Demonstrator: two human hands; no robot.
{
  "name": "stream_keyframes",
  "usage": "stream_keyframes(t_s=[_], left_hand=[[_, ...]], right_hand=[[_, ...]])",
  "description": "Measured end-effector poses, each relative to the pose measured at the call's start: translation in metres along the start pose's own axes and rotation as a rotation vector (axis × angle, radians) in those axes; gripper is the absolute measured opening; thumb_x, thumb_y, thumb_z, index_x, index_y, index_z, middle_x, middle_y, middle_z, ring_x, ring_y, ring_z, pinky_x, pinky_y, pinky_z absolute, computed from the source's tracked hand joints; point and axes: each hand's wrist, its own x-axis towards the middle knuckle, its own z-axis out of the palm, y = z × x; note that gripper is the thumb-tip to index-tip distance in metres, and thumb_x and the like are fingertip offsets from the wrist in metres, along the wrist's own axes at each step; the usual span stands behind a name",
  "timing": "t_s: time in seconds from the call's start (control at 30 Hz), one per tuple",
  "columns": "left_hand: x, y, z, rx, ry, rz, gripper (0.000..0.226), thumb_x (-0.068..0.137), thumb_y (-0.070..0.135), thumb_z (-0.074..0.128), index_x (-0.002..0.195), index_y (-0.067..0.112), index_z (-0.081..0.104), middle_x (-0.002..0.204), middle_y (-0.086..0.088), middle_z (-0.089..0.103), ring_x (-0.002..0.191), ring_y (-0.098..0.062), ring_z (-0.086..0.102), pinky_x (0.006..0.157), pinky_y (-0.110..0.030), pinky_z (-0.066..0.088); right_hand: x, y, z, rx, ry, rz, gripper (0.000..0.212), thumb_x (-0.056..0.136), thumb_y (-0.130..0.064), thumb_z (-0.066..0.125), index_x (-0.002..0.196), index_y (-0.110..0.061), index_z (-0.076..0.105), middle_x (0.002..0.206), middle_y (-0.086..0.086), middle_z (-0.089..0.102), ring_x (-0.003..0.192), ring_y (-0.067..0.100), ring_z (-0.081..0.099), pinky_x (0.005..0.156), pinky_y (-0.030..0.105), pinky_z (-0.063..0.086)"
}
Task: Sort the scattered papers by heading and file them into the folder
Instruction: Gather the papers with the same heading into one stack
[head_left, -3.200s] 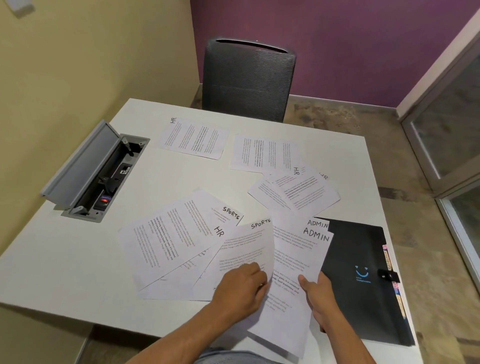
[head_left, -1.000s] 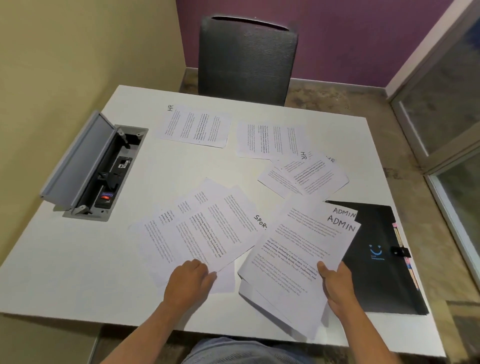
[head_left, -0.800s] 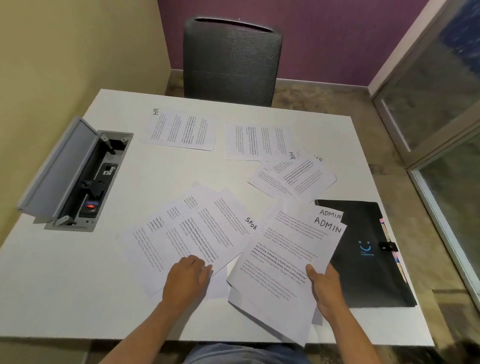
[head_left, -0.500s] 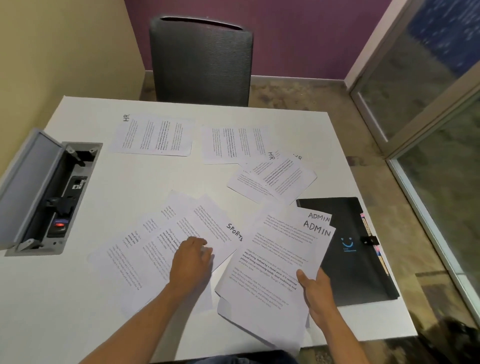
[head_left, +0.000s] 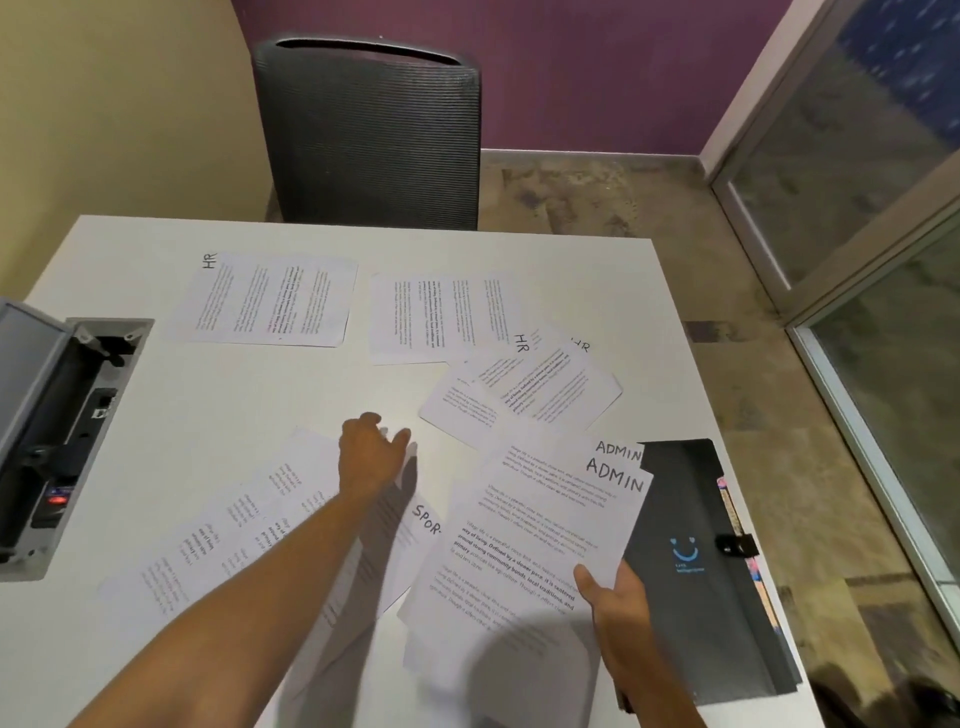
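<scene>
Head view: right hand (head_left: 615, 597) fingers pinching ADMIN sheets (head_left: 540, 525) edge; left hand (head_left: 371, 454) fingers spread above table (head_left: 208, 405).

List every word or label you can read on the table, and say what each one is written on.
"HR": far-left sheet, at its corner.
"HR": top sheet of the overlapped pair.
"HR", partly cut off: sheet under that pair.
"ADMIN": top sheet held by the right hand.
"ADMIN": sheet behind it.
"SPOR", rest covered: sheet near the left hand.
Printed body text and the folder logo caption: too small to read.
</scene>
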Motion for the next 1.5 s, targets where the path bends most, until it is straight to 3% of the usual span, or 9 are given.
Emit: stream_keyframes(t_s=[0.37, 0.5, 0.63, 0.77, 0.93, 1.1, 1.17, 1.3, 1.5], left_hand=[[0.123, 0.064, 0.005, 0.059, 0.166, -0.204, 0.073, 0.083, 0.043, 0.072, 0.130, -0.005, 0.044, 0.132, -0.026, 0.045, 0.126, -0.041, 0.045, 0.099, -0.050, 0.042], [0.144, 0.077, 0.018, 0.141, 0.101, -0.285, 0.083, 0.080, 0.047, 0.075, 0.133, -0.003, 0.036, 0.136, -0.024, 0.040, 0.129, -0.038, 0.039, 0.099, -0.048, 0.041], [0.156, 0.082, 0.031, 0.242, 0.113, -0.315, 0.080, 0.077, 0.042, 0.079, 0.131, 0.000, 0.036, 0.134, -0.023, 0.040, 0.123, -0.037, 0.043, 0.094, -0.044, 0.046], [0.163, 0.089, 0.029, 0.121, 0.070, -0.360, 0.082, 0.077, 0.025, 0.082, 0.136, 0.003, 0.029, 0.135, -0.024, 0.037, 0.119, -0.041, 0.048, 0.093, -0.046, 0.047], [0.154, 0.079, 0.018, -0.109, 0.113, -0.286, 0.070, 0.080, 0.011, 0.075, 0.135, 0.005, 0.032, 0.129, -0.023, 0.052, 0.114, -0.043, 0.055, 0.093, -0.046, 0.047], [0.108, 0.048, -0.002, -0.368, 0.248, -0.248, 0.052, 0.087, 0.003, 0.066, 0.132, 0.009, 0.042, 0.114, -0.007, 0.057, 0.045, -0.005, 0.061, 0.054, -0.019, 0.052], [0.084, 0.031, -0.013, -0.358, 0.237, -0.239, 0.054, 0.088, 0.003, 0.066, 0.136, 0.007, 0.040, 0.113, -0.012, 0.058, 0.057, 0.002, 0.063, 0.056, -0.011, 0.049], [0.046, -0.010, -0.035, -0.284, 0.189, -0.278, 0.063, 0.087, 0.008, 0.070, 0.141, 0.010, 0.037, 0.129, -0.021, 0.058, 0.107, -0.034, 0.059, 0.088, -0.041, 0.051], [0.025, -0.056, -0.049, -0.190, 0.107, -0.291, 0.065, 0.088, 0.010, 0.069, 0.142, 0.010, 0.033, 0.131, -0.023, 0.055, 0.113, -0.041, 0.056, 0.092, -0.049, 0.049]], right_hand=[[0.063, -0.023, 0.016, -0.045, -0.029, 0.051, 0.023, 0.094, 0.003, 0.058, 0.105, -0.016, 0.066, 0.094, 0.006, 0.077, 0.085, 0.023, 0.075, 0.069, 0.032, 0.060], [0.076, -0.013, 0.022, -0.085, -0.008, 0.068, 0.026, 0.090, 0.006, 0.062, 0.109, -0.012, 0.065, 0.099, 0.008, 0.075, 0.093, 0.026, 0.071, 0.080, 0.036, 0.059], [0.081, -0.006, 0.026, -0.132, -0.009, 0.057, 0.034, 0.085, 0.011, 0.065, 0.110, -0.012, 0.061, 0.096, 0.000, 0.071, 0.091, 0.017, 0.066, 0.067, 0.016, 0.056], [0.082, 0.000, 0.028, -0.168, -0.023, 0.051, 0.037, 0.084, 0.010, 0.067, 0.114, -0.011, 0.062, 0.099, -0.001, 0.072, 0.094, 0.018, 0.067, 0.075, 0.023, 0.054], [0.082, -0.008, 0.030, -0.142, -0.026, 0.057, 0.035, 0.084, 0.011, 0.066, 0.110, -0.012, 0.060, 0.096, 0.005, 0.071, 0.087, 0.018, 0.065, 0.057, 0.013, 0.054], [0.078, 0.006, 0.031, -0.120, -0.011, 0.064, 0.037, 0.086, 0.009, 0.065, 0.117, -0.010, 0.060, 0.102, 0.008, 0.071, 0.097, 0.030, 0.067, 0.075, 0.030, 0.059], [0.077, 0.011, 0.037, -0.121, -0.023, 0.058, 0.041, 0.087, 0.011, 0.064, 0.118, -0.014, 0.060, 0.105, 0.007, 0.071, 0.101, 0.029, 0.066, 0.085, 0.035, 0.056], [0.076, 0.012, 0.048, -0.124, -0.035, 0.026, 0.040, 0.087, 0.013, 0.063, 0.105, -0.023, 0.064, 0.097, -0.007, 0.073, 0.095, 0.021, 0.067, 0.073, 0.018, 0.058], [0.073, 0.005, 0.056, -0.097, -0.060, 0.053, 0.036, 0.090, 0.009, 0.060, 0.117, -0.014, 0.061, 0.101, 0.001, 0.074, 0.097, 0.024, 0.067, 0.067, 0.018, 0.057]])
